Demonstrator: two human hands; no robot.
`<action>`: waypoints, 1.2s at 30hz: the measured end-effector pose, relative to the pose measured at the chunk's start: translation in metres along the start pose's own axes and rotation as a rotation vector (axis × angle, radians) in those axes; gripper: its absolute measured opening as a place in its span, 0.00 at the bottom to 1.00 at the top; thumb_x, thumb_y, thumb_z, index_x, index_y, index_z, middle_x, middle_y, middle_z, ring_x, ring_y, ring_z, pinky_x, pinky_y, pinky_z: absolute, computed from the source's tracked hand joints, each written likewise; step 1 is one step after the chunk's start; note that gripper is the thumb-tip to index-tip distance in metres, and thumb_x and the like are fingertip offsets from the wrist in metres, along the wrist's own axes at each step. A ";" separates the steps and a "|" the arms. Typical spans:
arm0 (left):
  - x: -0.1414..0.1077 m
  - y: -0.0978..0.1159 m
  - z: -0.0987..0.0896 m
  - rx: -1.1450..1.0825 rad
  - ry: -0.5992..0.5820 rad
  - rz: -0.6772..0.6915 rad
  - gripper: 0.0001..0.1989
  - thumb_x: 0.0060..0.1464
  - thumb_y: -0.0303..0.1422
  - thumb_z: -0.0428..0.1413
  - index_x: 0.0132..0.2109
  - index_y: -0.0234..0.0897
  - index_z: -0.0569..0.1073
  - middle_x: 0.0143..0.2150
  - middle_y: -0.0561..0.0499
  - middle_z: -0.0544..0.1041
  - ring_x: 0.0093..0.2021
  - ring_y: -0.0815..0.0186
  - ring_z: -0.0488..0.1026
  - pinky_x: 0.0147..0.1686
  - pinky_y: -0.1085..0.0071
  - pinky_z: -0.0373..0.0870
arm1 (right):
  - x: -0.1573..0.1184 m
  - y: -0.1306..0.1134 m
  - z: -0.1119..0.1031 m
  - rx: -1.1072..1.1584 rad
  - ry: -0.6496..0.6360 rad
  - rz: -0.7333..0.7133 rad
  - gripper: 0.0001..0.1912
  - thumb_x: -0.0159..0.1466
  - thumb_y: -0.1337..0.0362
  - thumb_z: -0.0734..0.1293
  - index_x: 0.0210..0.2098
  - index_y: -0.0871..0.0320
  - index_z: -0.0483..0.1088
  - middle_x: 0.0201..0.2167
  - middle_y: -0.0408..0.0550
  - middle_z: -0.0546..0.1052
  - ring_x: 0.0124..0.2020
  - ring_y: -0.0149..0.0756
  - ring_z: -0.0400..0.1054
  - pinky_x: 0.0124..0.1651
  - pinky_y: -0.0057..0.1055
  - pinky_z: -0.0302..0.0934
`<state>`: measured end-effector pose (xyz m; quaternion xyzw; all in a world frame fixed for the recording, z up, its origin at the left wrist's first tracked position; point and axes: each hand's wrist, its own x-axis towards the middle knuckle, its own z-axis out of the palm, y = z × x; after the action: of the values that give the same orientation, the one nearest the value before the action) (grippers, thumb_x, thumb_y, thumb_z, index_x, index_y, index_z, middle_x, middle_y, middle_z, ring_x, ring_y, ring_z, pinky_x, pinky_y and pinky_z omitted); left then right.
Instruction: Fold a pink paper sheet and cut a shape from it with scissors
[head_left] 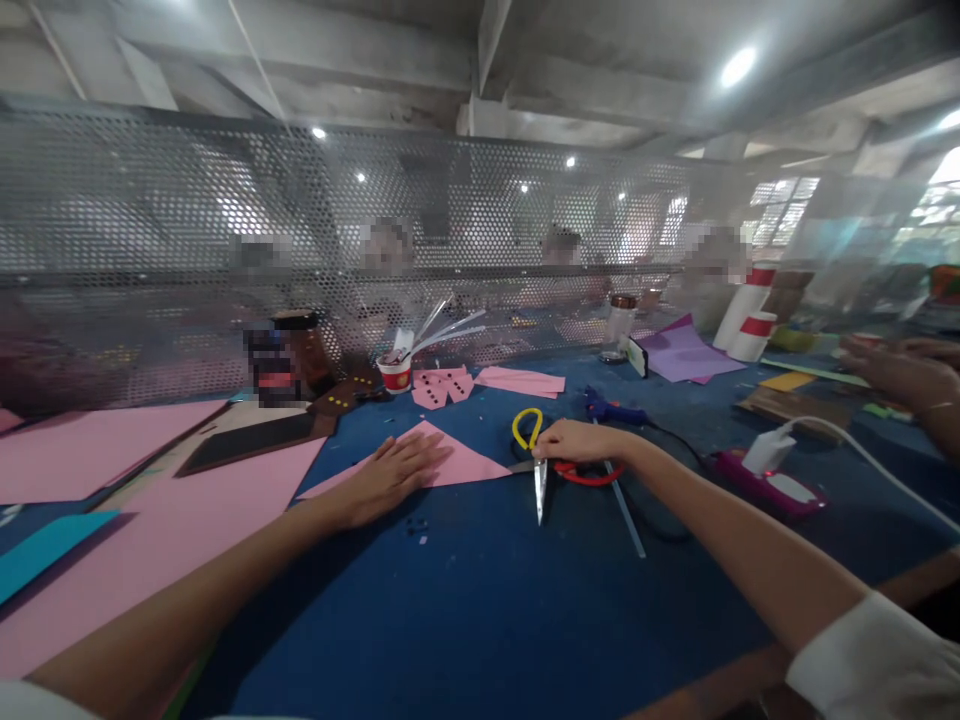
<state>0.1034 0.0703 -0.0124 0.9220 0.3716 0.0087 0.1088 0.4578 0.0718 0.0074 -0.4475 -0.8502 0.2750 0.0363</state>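
Observation:
My left hand (pixel 401 467) lies flat, fingers stretched out, on a folded pink paper (pixel 469 460) that comes to a point on the right. Closed fingers of my right hand (pixel 577 440) are at the pivot of yellow-handled scissors (pixel 539 492), whose blades point down toward me. Beneath that hand lies a second pair, red-handled scissors (pixel 592 478), its blade pointing left to the tip of the pink paper. Part of both scissors is hidden by my fingers. A blue glue gun (pixel 615 410) with a clear glue stick (pixel 628 515) near it is just beyond.
Large pink sheets (pixel 120 560), a dark phone-like slab (pixel 247 443) and a blue sheet (pixel 52 550) lie left. Behind are a paper cup (pixel 394 374), dotted pink pieces (pixel 442 388) and a perforated screen (pixel 465 200). A purple power strip (pixel 795 495) and a co-worker's hands (pixel 900 370) are right.

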 end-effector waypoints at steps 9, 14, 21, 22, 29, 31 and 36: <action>-0.015 0.008 0.009 0.034 0.106 0.009 0.26 0.68 0.45 0.35 0.70 0.52 0.46 0.73 0.54 0.46 0.71 0.57 0.42 0.67 0.54 0.42 | 0.001 -0.005 -0.001 0.011 -0.016 -0.006 0.21 0.63 0.49 0.57 0.21 0.57 0.54 0.19 0.37 0.55 0.21 0.26 0.48 0.28 0.28 0.43; -0.031 -0.033 -0.001 0.157 0.236 -0.254 0.27 0.64 0.41 0.41 0.66 0.35 0.59 0.68 0.42 0.60 0.66 0.54 0.57 0.64 0.56 0.53 | -0.001 -0.010 -0.001 0.032 -0.018 0.014 0.21 0.63 0.50 0.57 0.21 0.57 0.53 0.18 0.37 0.54 0.21 0.26 0.47 0.28 0.28 0.41; -0.051 -0.044 -0.004 0.199 0.245 -0.363 0.23 0.55 0.32 0.47 0.57 0.36 0.70 0.58 0.44 0.73 0.58 0.53 0.67 0.59 0.57 0.59 | 0.001 -0.005 -0.001 0.032 -0.039 0.000 0.21 0.64 0.49 0.57 0.21 0.57 0.52 0.18 0.36 0.53 0.20 0.26 0.47 0.27 0.28 0.42; -0.052 -0.041 -0.004 0.200 0.245 -0.364 0.23 0.54 0.32 0.48 0.57 0.36 0.71 0.58 0.44 0.73 0.58 0.53 0.68 0.58 0.58 0.61 | 0.000 -0.006 -0.001 0.029 -0.039 0.003 0.22 0.64 0.49 0.57 0.21 0.57 0.52 0.18 0.36 0.53 0.20 0.26 0.47 0.27 0.28 0.41; -0.068 -0.040 -0.001 0.218 0.243 -0.420 0.21 0.54 0.33 0.49 0.54 0.40 0.73 0.55 0.45 0.75 0.56 0.54 0.69 0.57 0.60 0.62 | -0.001 -0.010 -0.003 0.016 -0.045 0.017 0.22 0.63 0.48 0.57 0.21 0.57 0.54 0.18 0.37 0.54 0.21 0.26 0.47 0.27 0.28 0.41; -0.069 -0.036 -0.001 0.258 0.295 -0.404 0.21 0.55 0.36 0.50 0.55 0.40 0.72 0.57 0.44 0.73 0.59 0.52 0.66 0.59 0.56 0.59 | 0.000 -0.007 -0.002 0.028 -0.047 0.022 0.22 0.63 0.48 0.57 0.21 0.57 0.55 0.18 0.36 0.54 0.21 0.26 0.47 0.27 0.28 0.41; -0.041 -0.002 -0.012 0.184 0.343 -0.064 0.20 0.65 0.42 0.44 0.59 0.45 0.68 0.67 0.52 0.62 0.68 0.57 0.53 0.65 0.57 0.50 | 0.003 0.001 -0.001 0.046 -0.059 0.007 0.22 0.63 0.47 0.57 0.22 0.57 0.56 0.18 0.36 0.54 0.21 0.26 0.47 0.27 0.27 0.41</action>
<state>0.0716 0.0459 0.0015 0.9008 0.4131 0.1279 -0.0406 0.4573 0.0753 0.0069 -0.4412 -0.8428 0.3075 0.0204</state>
